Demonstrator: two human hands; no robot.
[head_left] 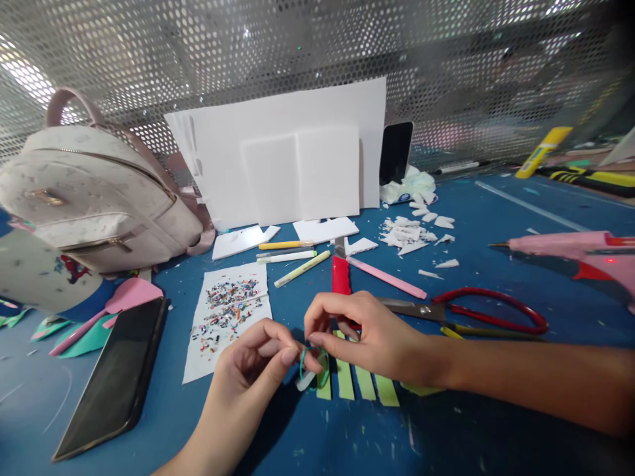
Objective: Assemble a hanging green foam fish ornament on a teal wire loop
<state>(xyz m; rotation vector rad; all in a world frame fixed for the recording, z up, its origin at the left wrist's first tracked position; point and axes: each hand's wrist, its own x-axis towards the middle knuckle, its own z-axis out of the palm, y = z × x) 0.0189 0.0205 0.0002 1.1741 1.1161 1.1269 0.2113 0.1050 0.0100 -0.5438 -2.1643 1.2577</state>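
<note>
My left hand (265, 367) pinches a thin green ring (328, 370) between thumb and fingers, low in the middle of the view. Right beside it, my right hand (364, 334) has its thumb and fingertips pressed together at the top of the same ring. A small pale tag-like piece (305, 381) hangs by the ring. Several light green paper strips (364, 382) lie on the blue table under and beside my right hand. To the left is a white paper (198, 357) scattered with small multicoloured beads (231, 307).
Scissors with red handles (491, 294) lie right of my right hand, a pink glue gun (560, 244) beyond. Pens (302, 268), a red-handled knife (340, 274) and foam scraps (404, 233) lie ahead. A phone (116, 377) and backpack (104, 192) are left; a white board (278, 119) stands behind.
</note>
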